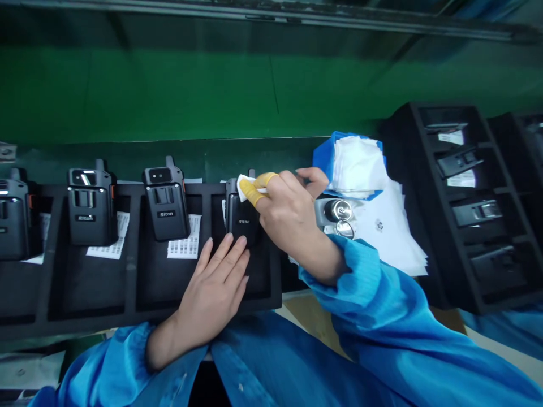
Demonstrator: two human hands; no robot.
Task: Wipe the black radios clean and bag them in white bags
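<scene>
Sleeves of blue cover both forearms at the bottom of the view. Left hand (214,288) lies flat, fingers spread, on the black foam tray (139,294), fingertips touching the lower edge of a black radio (241,217) that stands in the tray's rightmost slot. Right hand (288,217), at one o'clock from the left, pinches a white wipe (245,186) against the radio's top, a yellow cot on its forefinger. At nine o'clock stand two more radios (166,203), barcode slips (184,244) beneath. At three o'clock sit a metal dispenser (337,212), a stack of white wipes (358,167) and another black tray (466,209).
</scene>
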